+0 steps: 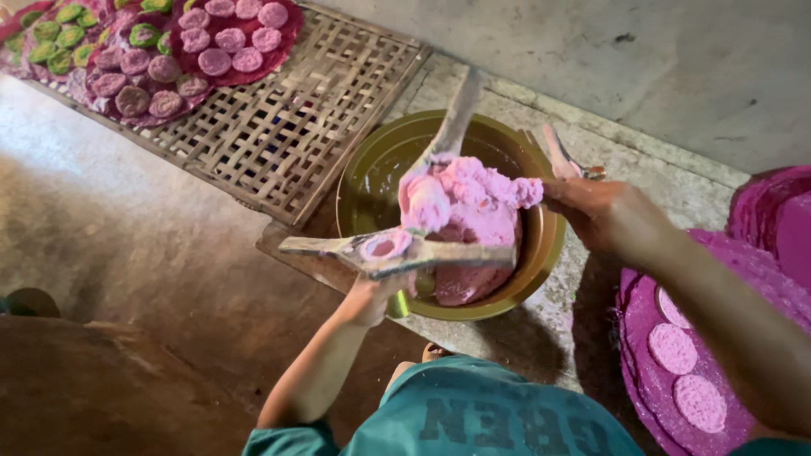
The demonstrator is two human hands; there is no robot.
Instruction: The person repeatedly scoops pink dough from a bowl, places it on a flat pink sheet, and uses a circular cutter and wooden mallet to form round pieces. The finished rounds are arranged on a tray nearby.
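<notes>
Shirt: teal cloth [473, 418] at the bottom edge, nearest the camera; dark block print across it, running left to right.
Left hand: left hand [369, 297] clenched around a flat wooden mould [397, 251], gripping it from below.
Mould: long axis roughly level, pointing left to right across the bowl's near rim; a round hollow near its middle packed with pink dough.
Right hand: right hand [596, 211] over the bowl's right rim, fingers pressed into the pink dough [469, 221]; whether it grasped a lump, cannot tell.
Bowl: olive-yellow bowl [372, 181] on the concrete floor, dough heaped in its right half; a second flat wooden piece [456, 114] leaned out over the far rim.
Right side: magenta mats [650, 371] carrying pale pink discs [673, 348].
Far left: woven bamboo tray [287, 127] bearing pink and green discs on magenta mats.
</notes>
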